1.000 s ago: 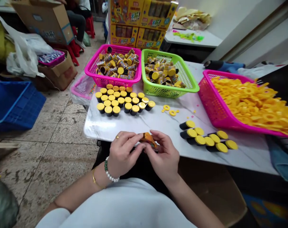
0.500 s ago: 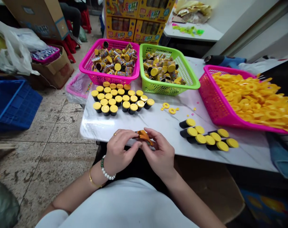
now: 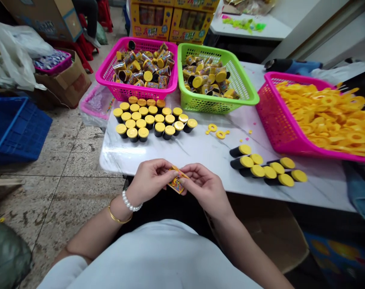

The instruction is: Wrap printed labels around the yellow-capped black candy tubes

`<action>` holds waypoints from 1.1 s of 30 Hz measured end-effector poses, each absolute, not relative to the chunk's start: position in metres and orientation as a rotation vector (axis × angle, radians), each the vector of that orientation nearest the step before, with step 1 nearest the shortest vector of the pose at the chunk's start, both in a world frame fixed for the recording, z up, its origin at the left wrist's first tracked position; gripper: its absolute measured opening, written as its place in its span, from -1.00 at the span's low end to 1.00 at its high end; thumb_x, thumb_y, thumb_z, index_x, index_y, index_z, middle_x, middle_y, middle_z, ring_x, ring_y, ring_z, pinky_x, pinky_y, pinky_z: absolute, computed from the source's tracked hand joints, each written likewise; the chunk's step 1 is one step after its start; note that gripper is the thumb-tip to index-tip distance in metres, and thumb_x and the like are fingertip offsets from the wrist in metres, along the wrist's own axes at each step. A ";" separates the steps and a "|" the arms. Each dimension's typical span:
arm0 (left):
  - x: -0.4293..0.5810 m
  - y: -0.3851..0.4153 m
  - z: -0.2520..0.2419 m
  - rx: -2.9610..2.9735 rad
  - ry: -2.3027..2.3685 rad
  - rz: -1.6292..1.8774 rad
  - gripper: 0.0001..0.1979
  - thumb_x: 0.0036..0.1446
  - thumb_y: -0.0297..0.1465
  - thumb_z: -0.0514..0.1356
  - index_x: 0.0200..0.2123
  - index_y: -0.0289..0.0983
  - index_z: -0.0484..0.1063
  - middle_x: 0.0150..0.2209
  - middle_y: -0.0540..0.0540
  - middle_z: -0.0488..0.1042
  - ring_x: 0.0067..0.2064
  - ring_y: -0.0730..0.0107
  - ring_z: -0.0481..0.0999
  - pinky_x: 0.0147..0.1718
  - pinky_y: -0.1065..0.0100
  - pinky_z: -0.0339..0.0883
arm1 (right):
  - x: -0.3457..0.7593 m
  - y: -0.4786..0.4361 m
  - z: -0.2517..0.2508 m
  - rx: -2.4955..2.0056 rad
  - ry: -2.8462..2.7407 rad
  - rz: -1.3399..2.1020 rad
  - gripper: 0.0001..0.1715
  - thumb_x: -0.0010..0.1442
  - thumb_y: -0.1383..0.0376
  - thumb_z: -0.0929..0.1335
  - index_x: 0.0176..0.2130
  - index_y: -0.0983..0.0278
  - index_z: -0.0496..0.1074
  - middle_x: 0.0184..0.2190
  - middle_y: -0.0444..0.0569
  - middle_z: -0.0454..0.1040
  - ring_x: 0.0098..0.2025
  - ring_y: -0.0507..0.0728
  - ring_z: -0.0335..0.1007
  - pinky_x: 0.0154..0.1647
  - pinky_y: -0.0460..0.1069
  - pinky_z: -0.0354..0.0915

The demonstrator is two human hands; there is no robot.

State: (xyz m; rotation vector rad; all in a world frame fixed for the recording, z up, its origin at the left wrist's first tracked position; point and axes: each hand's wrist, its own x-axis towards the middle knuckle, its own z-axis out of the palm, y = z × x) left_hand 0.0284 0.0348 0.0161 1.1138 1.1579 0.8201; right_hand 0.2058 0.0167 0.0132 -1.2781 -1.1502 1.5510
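My left hand and my right hand meet at the near edge of the white marble table, both pinching a small orange printed label between thumbs and fingers. Beyond them stand several upright black tubes with yellow caps in rows. To the right lie several capped black tubes on their sides.
A pink basket and a green basket at the back hold labelled tubes. A second pink basket at right holds yellow plastic rings. Two loose yellow rings lie mid-table. A blue crate and cardboard boxes stand on the floor at left.
The label has turned between my fingers and now shows its flat printed face. My hands have stayed at the table's near edge; the camera has tipped slightly downward.
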 end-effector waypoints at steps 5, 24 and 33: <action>0.031 0.041 0.021 1.080 1.176 0.784 -0.82 0.00 -0.33 0.35 -0.42 -0.35 0.52 -0.51 -0.03 0.52 -0.60 0.58 0.38 -0.67 0.54 0.27 | 0.202 0.028 0.017 -1.276 -1.143 1.661 -0.49 -0.02 -0.01 0.57 -0.30 0.23 0.36 -0.53 -0.22 0.48 -0.58 -0.02 0.40 -0.60 -0.12 0.39; 0.050 0.064 0.031 1.052 1.146 0.717 -0.66 -0.08 -0.18 0.42 -0.44 -0.35 0.51 -0.51 -0.07 0.55 -0.55 0.48 0.45 -0.56 0.45 0.36 | 0.216 0.025 0.013 -1.240 -0.781 1.508 -0.72 -0.08 0.24 0.54 -0.44 0.24 0.40 -0.64 -0.25 0.47 -0.59 -0.02 0.43 -0.59 -0.12 0.45; 0.058 0.087 0.036 1.410 1.216 0.646 -0.71 -0.04 -0.20 0.36 -0.39 -0.35 0.60 -0.47 -0.10 0.58 -0.55 0.48 0.38 -0.56 0.45 0.25 | 0.232 -0.010 0.003 -1.280 -1.011 1.439 -0.80 0.10 0.21 0.48 -0.31 0.25 0.45 -0.46 -0.16 0.49 -0.54 -0.05 0.35 -0.63 -0.17 0.25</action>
